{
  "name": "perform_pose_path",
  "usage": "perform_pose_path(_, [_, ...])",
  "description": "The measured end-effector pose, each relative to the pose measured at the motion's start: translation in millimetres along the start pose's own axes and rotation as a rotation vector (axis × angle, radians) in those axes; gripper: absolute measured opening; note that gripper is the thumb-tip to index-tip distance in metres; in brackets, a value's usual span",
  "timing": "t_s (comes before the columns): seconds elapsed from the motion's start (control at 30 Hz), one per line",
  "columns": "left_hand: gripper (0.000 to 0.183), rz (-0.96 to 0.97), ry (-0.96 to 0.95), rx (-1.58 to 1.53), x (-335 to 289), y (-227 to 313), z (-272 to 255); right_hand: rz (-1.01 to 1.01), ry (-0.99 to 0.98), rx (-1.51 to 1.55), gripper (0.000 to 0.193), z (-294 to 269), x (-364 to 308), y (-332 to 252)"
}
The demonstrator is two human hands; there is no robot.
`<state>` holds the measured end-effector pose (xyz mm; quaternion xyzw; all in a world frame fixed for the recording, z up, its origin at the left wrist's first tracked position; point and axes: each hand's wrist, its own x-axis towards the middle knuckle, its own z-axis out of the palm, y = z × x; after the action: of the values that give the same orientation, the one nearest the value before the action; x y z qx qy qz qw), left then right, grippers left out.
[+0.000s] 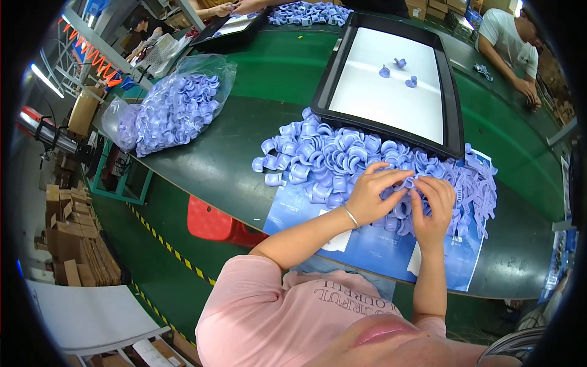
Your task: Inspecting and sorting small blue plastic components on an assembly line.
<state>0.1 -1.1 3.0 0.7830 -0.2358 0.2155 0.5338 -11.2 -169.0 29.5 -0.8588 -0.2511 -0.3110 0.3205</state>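
Fingertips of my left hand (374,199) and my right hand (434,208) meet over the heap, both pinching a small lilac plastic piece (409,182). Its exact form is mostly hidden by the fingers. Around and beyond my hands lies a heap of curved lilac plastic pieces (324,156). Flat, slotted lilac straps (480,186) are piled just right of my right hand. Under the heaps is a blue printed sheet (290,211). Beyond them stands a black-rimmed tray (452,98) with a white bottom, where three small lilac pieces (384,71) lie apart.
A clear plastic bag (177,113) full of lilac pieces rests at the table's left. Below that edge is a red stool (211,223). Across the table, a person (504,52) sits at the right. Another black tray (238,27) and lilac heap (309,13) are farther back.
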Motion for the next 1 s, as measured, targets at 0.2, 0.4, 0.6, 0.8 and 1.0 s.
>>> perform_pose_path(0.2, [0.035,0.014,0.002,-0.003,0.6,0.2,0.3,-0.003,0.004,0.001,0.018,-0.8,0.6,0.4])
perform_pose_path(0.4, [0.034,0.035,0.008,0.009,1.5,0.2,-0.1,0.007,-0.016,0.007,0.017,1.4,-0.4,2.6])
perform_pose_path(0.6, [0.033,0.032,-0.002,0.015,-0.7,-1.1,0.9,0.023,-0.016,-0.020,0.019,1.3,0.1,1.6])
perform_pose_path(0.8, [0.031,0.028,-0.005,0.025,-2.2,1.2,0.0,0.043,0.016,-0.003,0.022,3.4,-4.7,3.9])
perform_pose_path(1.0, [0.032,-0.018,0.042,-0.048,-1.6,1.2,1.3,0.032,-0.018,0.020,0.018,4.5,-5.5,4.4])
